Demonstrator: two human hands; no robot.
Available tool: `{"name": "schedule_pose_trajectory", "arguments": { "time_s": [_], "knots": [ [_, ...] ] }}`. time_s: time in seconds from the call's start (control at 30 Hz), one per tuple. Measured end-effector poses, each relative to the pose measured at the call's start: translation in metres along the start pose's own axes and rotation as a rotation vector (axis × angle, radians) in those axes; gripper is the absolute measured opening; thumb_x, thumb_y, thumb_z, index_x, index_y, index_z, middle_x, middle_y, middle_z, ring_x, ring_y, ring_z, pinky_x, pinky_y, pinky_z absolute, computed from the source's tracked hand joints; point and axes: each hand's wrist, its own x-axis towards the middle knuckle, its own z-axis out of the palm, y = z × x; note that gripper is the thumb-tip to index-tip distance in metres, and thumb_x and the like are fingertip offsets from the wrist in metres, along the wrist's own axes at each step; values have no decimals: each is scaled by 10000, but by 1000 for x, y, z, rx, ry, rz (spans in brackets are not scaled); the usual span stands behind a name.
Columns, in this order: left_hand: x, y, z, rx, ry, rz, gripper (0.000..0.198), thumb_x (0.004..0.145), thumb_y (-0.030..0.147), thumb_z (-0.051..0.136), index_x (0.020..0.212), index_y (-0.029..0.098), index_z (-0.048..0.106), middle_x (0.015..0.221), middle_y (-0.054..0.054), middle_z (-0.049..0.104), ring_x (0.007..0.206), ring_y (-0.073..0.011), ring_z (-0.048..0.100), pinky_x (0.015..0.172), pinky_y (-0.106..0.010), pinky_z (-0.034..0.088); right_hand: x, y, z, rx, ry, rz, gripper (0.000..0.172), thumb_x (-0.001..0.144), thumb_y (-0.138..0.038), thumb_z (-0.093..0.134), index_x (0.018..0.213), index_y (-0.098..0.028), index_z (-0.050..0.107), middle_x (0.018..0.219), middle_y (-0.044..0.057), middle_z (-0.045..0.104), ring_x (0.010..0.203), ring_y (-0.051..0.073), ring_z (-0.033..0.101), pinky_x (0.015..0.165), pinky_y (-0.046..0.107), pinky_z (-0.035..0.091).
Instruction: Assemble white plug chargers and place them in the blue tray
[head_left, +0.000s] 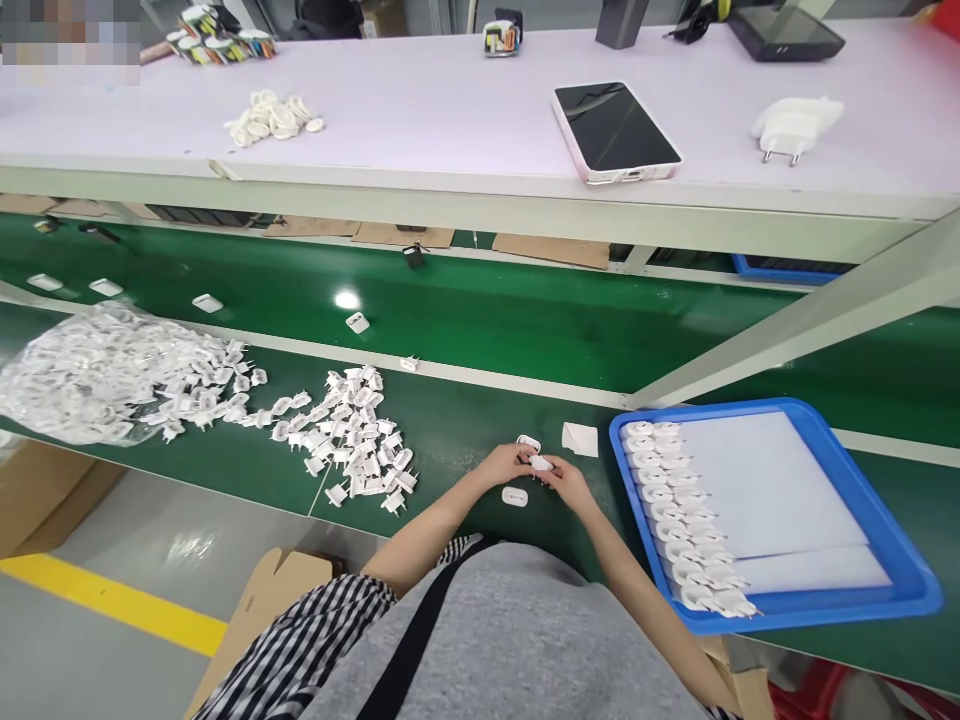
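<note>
Over the green bench, my left hand [507, 465] and my right hand [568, 482] meet, fingertips closed on one small white plug piece [540, 463] between them. Fingers cover part of it, so its exact fit cannot be made out. Just behind the fingers lies a white oval cover [529, 442], partly hidden by my left hand. Nearer to me, a second white oval piece [514, 496] rests flat on the bench. To the left is a loose heap of white two-pin plug pieces [364, 440].
A blue tray [911, 590] with rows of white plug pieces stands at right. A folded white paper [580, 439] lies beside it. Far left is a clear bag [82, 375] of plug pieces. A shelf above carries a phone [619, 130] and a white charger [795, 128]; a slanted post [787, 310] rises behind the tray.
</note>
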Motion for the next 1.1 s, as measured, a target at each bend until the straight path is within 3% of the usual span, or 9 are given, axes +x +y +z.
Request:
{"name": "schedule_pose_trajectory", "arguments": {
  "time_s": [0.13,0.23,0.3,0.4,0.5,0.6,0.7,0.9,1.1],
  "knots": [
    [6,6,-17,-284,28,-35,212,659,215,481,852,129,502,517,53,457,481,-58,443,495,-170,371,-1,-23,-6,284,1,-57,354,667,-315,399,994,-180,384,811,37,568,656,131,558,577,274,435],
    [9,10,-20,-416,45,-67,184,695,219,440,835,111,492,491,54,432,439,-44,414,462,-159,361,-3,-35,-7,144,-7,-161,380,652,-267,426,1022,-195,377,878,45,557,733,138,551,626,279,426],
    [9,10,-19,-424,47,-108,181,711,227,420,826,108,493,509,44,445,431,-42,414,463,-162,369,-3,-39,-7,-75,90,-174,376,645,-238,445,1016,-205,395,867,40,558,734,149,546,633,286,418],
    [9,8,-18,-299,142,-181,222,752,213,333,865,114,497,645,-5,511,486,-54,457,522,-189,401,3,-39,-4,-358,223,-120,269,692,-237,406,956,-208,444,833,38,567,730,165,544,636,292,406],
    [8,1,-18,-15,260,-125,273,710,114,358,951,142,484,950,-58,500,686,-83,506,692,-215,396,10,-33,1,-506,200,-91,231,717,-236,393,938,-205,455,845,40,571,773,170,536,647,276,398],
    [8,-5,-16,194,183,1,414,627,92,463,1030,183,446,1124,-45,403,835,-118,488,777,-218,362,14,-26,8,-559,175,-137,207,727,-238,392,921,-214,460,924,28,558,859,160,507,689,258,389],
    [10,-10,-13,290,98,38,384,639,148,481,1019,202,460,1076,-23,446,860,-136,483,792,-230,353,15,-22,13,-602,171,-166,212,742,-243,370,931,-205,456,951,29,554,870,152,502,707,252,385],
    [15,-11,-16,415,70,62,327,685,192,461,1011,214,472,1022,-36,474,913,-164,460,809,-245,335,19,-31,12,-785,68,-123,305,730,-220,399,1028,-158,416,1001,83,542,864,182,519,688,265,384],
    [15,-7,-23,402,20,15,290,682,235,482,971,224,494,971,-44,489,931,-177,446,828,-242,315,21,-37,9,-836,11,-79,281,756,-261,366,1010,-159,426,878,81,594,784,189,551,594,250,381]
  ]
}}
